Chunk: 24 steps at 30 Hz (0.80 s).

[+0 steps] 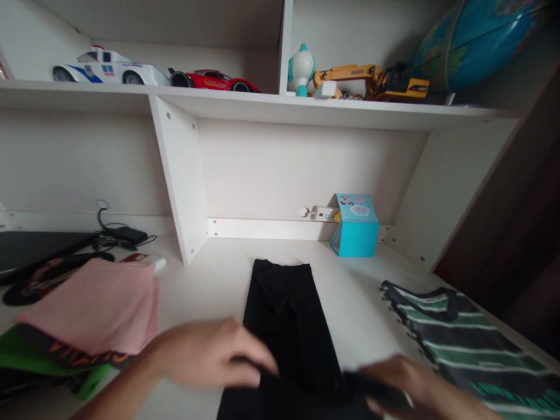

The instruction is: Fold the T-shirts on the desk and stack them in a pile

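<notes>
A black garment [286, 315], folded into a long strip, lies on the white desk [354, 291] in front of me. My left hand [210, 353] rests on its near left edge, fingers together and pinching the cloth; the hand is blurred. My right hand [405, 388] grips the garment's near right end, where the black fabric is bunched under my fingers.
A pink cloth [98, 303] lies on a green and black garment [48, 361] at the left. A green-striped shirt [472, 344] lies at the right. A blue box [356, 227] stands at the back wall. Toy cars [109, 67], an excavator [371, 81] and a globe [476, 41] fill the shelf above.
</notes>
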Motion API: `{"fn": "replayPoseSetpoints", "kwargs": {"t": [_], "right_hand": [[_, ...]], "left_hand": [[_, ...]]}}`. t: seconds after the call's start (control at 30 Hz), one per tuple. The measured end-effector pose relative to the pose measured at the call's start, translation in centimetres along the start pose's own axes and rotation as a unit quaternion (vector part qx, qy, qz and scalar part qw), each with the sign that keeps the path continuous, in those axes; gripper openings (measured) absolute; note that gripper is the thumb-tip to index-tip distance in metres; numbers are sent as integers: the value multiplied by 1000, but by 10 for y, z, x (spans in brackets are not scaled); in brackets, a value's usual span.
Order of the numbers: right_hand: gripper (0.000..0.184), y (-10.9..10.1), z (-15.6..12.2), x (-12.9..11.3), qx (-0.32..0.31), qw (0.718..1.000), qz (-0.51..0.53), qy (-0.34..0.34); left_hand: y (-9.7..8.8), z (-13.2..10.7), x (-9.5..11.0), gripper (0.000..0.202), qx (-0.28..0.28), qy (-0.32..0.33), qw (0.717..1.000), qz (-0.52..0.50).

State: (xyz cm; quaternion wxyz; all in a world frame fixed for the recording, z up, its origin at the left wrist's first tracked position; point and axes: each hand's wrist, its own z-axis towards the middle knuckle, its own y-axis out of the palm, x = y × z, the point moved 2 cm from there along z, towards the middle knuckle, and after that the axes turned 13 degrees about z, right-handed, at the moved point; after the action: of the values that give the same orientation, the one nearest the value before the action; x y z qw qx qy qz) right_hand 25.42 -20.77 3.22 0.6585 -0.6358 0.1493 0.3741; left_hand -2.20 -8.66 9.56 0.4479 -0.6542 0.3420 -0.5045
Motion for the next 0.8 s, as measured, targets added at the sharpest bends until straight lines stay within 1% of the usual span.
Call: {"fn": "replayPoseSetpoints", "kwargs": {"t": [0.03, 0.07, 0.1, 0.13, 0.17, 0.2, 0.23, 0.27, 0.3, 0.33, 0.37, 0.47, 0.5, 0.53, 0.6, 0.67, 0.7, 0.8], "right_hand": [[31, -13, 27, 8, -17, 998, 56, 18], [30, -23, 57, 18, -1, 994, 101, 35], [27, -30, 87, 30, 3, 989, 146, 32], [26, -33, 116, 44, 22, 981, 188, 49], [27, -31, 141, 60, 40, 970, 220, 94], [29, -26, 162, 76, 45, 966, 225, 115], [29, -20, 178, 90, 51, 963, 228, 136], [30, -13, 190, 103, 55, 961, 223, 151], [29, -8, 197, 113, 58, 962, 216, 158], [29, -4, 202, 121, 61, 962, 210, 161], [28, -3, 205, 126, 66, 963, 206, 162], [28, -13, 212, 135, 86, 968, 183, 151], [28, -18, 216, 138, 96, 969, 169, 150], [27, -22, 220, 141, 108, 971, 149, 151], [23, -26, 229, 150, 131, 974, 98, 159], [20, -22, 235, 160, 145, 974, 44, 166], [21, -18, 236, 164, 149, 974, 20, 168], [32, -5, 235, 171, 146, 974, -30, 170]], "left_hand": [[-17, 19, -19, 23, 26, -31, 999, -11], [-29, 39, -43, 22, 54, -65, 996, -14], [-36, 59, -70, 21, 83, -98, 992, -16], [-37, 78, -98, 21, 110, -137, 984, -29], [-34, 95, -126, 19, 112, -176, 977, -47], [-26, 109, -150, 19, 87, -211, 971, -75], [-17, 120, -170, 21, 46, -241, 963, -114], [-8, 127, -186, 25, 12, -263, 954, -141], [-2, 130, -198, 28, -7, -271, 950, -156], [0, 132, -205, 31, -14, -265, 949, -171], [-1, 132, -210, 34, -6, -243, 952, -184], [-19, 131, -216, 37, 54, -141, 961, -231], [-24, 132, -218, 38, 74, -120, 963, -232], [-27, 135, -223, 37, 89, -120, 967, -209], [-24, 144, -233, 33, 100, -163, 974, -121], [-9, 153, -243, 29, 97, -216, 971, -35], [0, 157, -245, 30, 100, -234, 967, -5], [23, 161, -244, 32, 134, -247, 958, 49]]}}
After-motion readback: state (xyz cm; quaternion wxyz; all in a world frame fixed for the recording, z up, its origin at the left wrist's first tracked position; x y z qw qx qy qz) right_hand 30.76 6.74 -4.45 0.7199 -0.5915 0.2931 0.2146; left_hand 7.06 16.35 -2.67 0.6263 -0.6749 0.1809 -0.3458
